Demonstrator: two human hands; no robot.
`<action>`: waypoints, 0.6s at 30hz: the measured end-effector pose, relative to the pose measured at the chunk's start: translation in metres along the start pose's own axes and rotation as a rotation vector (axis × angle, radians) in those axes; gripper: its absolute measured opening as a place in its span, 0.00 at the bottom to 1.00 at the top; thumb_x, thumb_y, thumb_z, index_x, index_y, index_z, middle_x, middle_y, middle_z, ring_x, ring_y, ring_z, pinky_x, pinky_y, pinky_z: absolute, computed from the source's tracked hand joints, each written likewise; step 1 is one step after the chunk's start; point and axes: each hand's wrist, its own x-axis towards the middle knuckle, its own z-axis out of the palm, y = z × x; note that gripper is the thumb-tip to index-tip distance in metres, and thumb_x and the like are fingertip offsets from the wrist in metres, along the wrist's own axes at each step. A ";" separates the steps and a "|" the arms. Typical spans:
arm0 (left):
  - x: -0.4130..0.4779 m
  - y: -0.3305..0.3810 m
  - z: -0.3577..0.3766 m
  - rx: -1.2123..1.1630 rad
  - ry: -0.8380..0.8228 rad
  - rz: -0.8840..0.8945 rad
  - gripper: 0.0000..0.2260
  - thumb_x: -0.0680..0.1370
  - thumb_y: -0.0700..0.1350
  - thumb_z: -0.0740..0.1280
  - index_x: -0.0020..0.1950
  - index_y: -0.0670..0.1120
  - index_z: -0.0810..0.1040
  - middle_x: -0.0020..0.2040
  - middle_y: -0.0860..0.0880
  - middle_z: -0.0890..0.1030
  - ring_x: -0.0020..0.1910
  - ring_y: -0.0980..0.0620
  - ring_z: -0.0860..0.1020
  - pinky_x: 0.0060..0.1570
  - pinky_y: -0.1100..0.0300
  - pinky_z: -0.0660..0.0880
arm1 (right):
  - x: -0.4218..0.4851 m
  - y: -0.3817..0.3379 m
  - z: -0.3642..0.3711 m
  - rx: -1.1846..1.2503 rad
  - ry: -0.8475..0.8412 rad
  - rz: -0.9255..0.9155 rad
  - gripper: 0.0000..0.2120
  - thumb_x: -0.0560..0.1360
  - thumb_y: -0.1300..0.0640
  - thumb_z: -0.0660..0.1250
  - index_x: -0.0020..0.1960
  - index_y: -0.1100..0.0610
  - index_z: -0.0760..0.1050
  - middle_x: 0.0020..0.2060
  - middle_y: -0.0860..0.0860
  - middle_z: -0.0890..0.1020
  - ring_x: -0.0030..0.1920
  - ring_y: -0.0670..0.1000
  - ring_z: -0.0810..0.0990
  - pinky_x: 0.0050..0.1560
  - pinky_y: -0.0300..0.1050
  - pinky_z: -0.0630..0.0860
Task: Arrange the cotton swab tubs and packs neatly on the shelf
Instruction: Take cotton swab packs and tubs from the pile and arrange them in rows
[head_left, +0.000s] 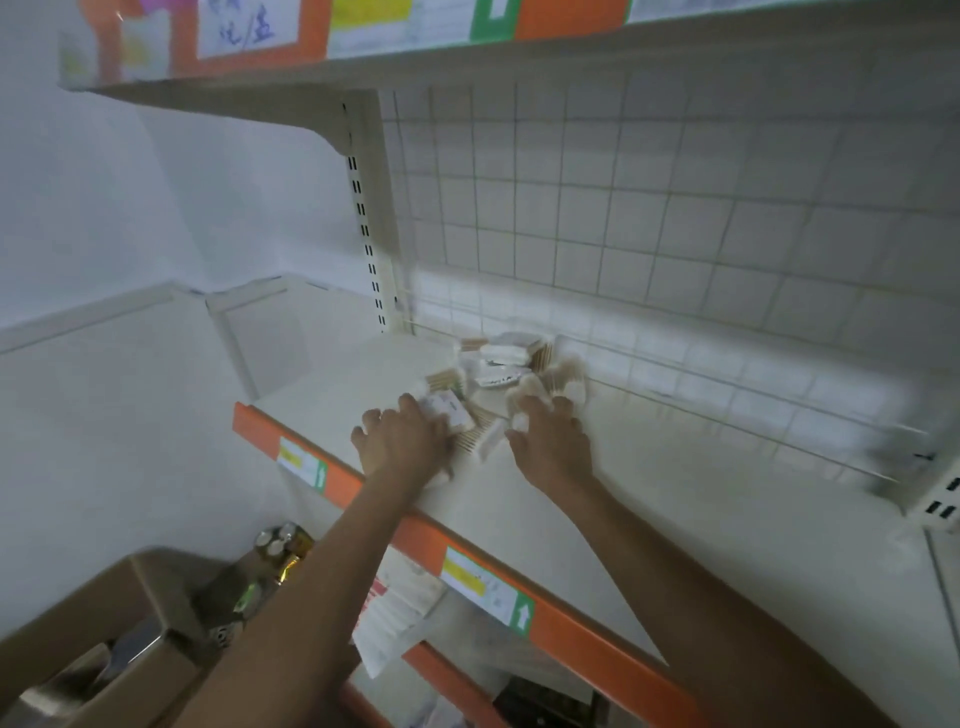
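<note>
**Head view.** The only view available; motion blur softens most of it.

1. Work surface: the cream metal shelf with an orange front rail (675, 525) carries the task items. It stands in front of a white wire grid back panel (623, 208), which stops stock from sliding off the rear.
2. Task items: a loose heap of clear cotton swab packs and tubs with wooden sticks (501, 361) lies at the back of the shelf, touching or just beside the grid. The items lie at mixed angles and overlap, so in all likelihood the arranging is at an early stage.
3. Left hand (402, 441): palm down on a flat clear swab pack with a white label (451, 411), near the front of the heap. The likely purpose is to pin or draw that pack clear. Whether the fingers are clamped round it or merely laid flat cannot be told.
4. Right hand (550, 447): reaches forward into the right side of the heap, fingertips (563, 402) against a bundle of swabs. Grasp or mere contact: cannot tell.

**Limits of observation.**
- The number of packs, and which are tubs, cannot be made out.
- The label print is illegible.
- A brown cardboard box (130, 613) at lower left is cut off by the frame edge.
- White flat packs on the lower shelf (400, 608) are partly hidden by the left forearm.
</note>
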 end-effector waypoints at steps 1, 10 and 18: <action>0.000 0.000 0.002 0.009 0.040 0.030 0.20 0.79 0.57 0.56 0.62 0.43 0.67 0.58 0.40 0.77 0.62 0.40 0.69 0.60 0.47 0.64 | -0.001 0.000 0.001 0.009 0.014 0.006 0.21 0.77 0.48 0.63 0.68 0.49 0.64 0.64 0.57 0.65 0.60 0.61 0.73 0.58 0.52 0.71; -0.031 0.021 0.003 -0.408 0.183 0.305 0.26 0.74 0.40 0.67 0.70 0.46 0.64 0.61 0.41 0.68 0.46 0.37 0.77 0.39 0.54 0.70 | -0.029 0.012 -0.014 0.035 0.094 0.063 0.17 0.74 0.53 0.68 0.60 0.50 0.69 0.58 0.56 0.67 0.57 0.58 0.72 0.56 0.51 0.72; -0.074 0.072 0.012 -0.718 0.208 0.505 0.25 0.74 0.40 0.69 0.69 0.41 0.66 0.55 0.44 0.80 0.50 0.46 0.79 0.46 0.62 0.69 | -0.085 0.058 -0.066 0.153 0.152 0.101 0.30 0.72 0.57 0.68 0.70 0.46 0.62 0.62 0.56 0.67 0.58 0.57 0.72 0.57 0.45 0.70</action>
